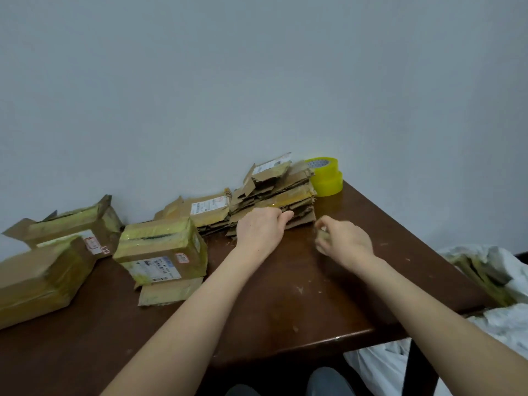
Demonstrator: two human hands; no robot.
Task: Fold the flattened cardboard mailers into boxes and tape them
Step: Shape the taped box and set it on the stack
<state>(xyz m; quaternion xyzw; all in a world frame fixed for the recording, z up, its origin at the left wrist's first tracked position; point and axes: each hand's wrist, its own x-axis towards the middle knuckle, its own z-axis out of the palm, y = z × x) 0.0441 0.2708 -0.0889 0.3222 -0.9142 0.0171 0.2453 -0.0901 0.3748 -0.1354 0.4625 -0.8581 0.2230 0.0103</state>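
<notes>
- The dark brown wooden table point(285, 295) is carrying all the work, and its near middle is serving as the folding space.
- A crumpled white plastic bag point(500, 270) is sitting off the table's right edge, holding more taped cardboard.
- Three tape-wrapped brown cardboard boxes point(163, 252) are standing at the left, probably set aside there as done.
- The right hand point(343, 241) is hovering just above the tabletop near the stack's right corner. Its fingers are curling in tight and seem to be pinching a small pale scrap point(323, 236), too blurred to name; it is likely being cleared away.
- The left hand point(261, 227) is resting on the front edge of the tall stack of flattened brown cardboard mailers point(274, 190). Its fingers are lying close together and curling over that edge, thumb hidden, probably drawing off the next mailer.
- That stack is lying by the wall at the far middle, keeping the supply within reach.
- Two stacked yellow tape rolls point(325, 178) are waiting at the far corner, just behind the stack, handy for sealing.
</notes>
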